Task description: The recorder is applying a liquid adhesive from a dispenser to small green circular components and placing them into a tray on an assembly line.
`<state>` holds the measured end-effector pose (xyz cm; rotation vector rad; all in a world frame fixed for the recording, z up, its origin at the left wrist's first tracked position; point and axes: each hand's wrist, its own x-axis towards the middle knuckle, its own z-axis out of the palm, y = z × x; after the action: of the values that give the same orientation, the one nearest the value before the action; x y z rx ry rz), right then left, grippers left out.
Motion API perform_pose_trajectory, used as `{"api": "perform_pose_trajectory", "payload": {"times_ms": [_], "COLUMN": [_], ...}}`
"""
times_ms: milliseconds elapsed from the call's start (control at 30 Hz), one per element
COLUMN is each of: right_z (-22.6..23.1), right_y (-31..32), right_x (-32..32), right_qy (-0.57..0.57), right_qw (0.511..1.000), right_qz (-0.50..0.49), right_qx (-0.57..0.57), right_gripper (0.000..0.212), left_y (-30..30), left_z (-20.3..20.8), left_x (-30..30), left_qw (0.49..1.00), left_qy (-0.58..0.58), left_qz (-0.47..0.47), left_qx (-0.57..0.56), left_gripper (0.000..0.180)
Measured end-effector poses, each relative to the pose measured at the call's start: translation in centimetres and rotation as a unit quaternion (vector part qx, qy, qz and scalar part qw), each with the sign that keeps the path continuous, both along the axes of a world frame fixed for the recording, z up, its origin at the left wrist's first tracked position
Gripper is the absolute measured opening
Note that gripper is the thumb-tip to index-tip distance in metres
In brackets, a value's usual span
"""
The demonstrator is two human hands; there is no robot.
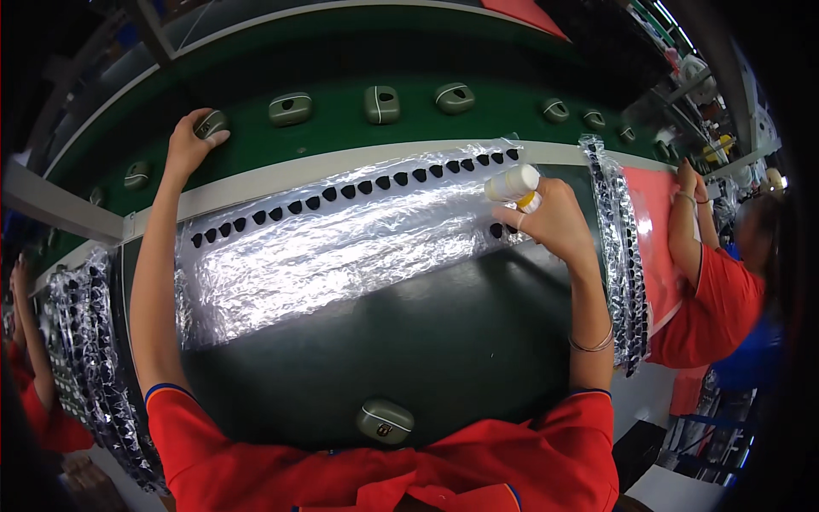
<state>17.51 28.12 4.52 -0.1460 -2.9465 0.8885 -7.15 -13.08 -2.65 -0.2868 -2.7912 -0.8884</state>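
At the far left, my left hand (pixel 188 143) reaches onto the green belt (pixel 333 132) with its fingers closed round a rounded olive-green case (pixel 212 125). My right hand (pixel 559 220) grips a small white bottle (pixel 509 183) with a yellow part by the fingers, tilted over the right end of a shiny clear plastic sheet (pixel 281 282). A row of small black pieces (pixel 365 188) lies along the sheet's far side, and a couple more black pieces (pixel 496 230) show beside my right fingers. Another olive case (pixel 385 421) with a pale seam sits close to my body.
More olive cases stand spaced along the belt, such as one (pixel 382 104) in the middle. A pale rail (pixel 341 162) separates belt and dark table (pixel 409 333). Bundled plastic strips (pixel 616 256) lie right, others (pixel 90 341) left. Co-workers in red sit at both sides, one (pixel 717 299) right.
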Motion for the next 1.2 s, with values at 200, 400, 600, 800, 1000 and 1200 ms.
{"api": "perform_pose_trajectory", "payload": {"times_ms": [200, 400, 600, 800, 1000, 1200], "right_z": [-1.0, 0.1, 1.9, 3.0, 3.6, 3.1], "right_y": [0.5, 0.0, -1.5, -4.1, -6.3, -8.7], "right_x": [1.4, 1.3, 0.9, -1.0, -1.1, -0.1], "right_qy": [-0.037, -0.027, 0.032, 0.052, 0.049, 0.052], "right_qw": [0.997, 0.997, 0.998, 0.987, 0.973, 0.948], "right_qz": [0.016, 0.026, 0.063, 0.100, 0.116, 0.077], "right_qx": [0.059, 0.072, -0.004, -0.111, -0.193, -0.304], "right_gripper": [0.033, 0.027, 0.025, 0.026, 0.028, 0.027], "left_y": [10.6, 15.7, 16.8, 16.7, 16.5, 16.5], "left_z": [5.6, 5.5, 4.7, 4.1, 4.7, 4.2], "left_x": [9.2, 14.8, 17.6, 18.4, 18.7, 19.1], "left_qw": [0.929, 0.838, 0.829, 0.826, 0.808, 0.828], "left_qy": [-0.147, -0.272, -0.304, -0.321, -0.339, -0.270], "left_qz": [-0.174, -0.296, -0.343, -0.341, -0.300, -0.305], "left_qx": [0.292, 0.370, 0.320, 0.313, 0.378, 0.385], "left_gripper": [0.052, 0.052, 0.053, 0.055, 0.054, 0.057]}}
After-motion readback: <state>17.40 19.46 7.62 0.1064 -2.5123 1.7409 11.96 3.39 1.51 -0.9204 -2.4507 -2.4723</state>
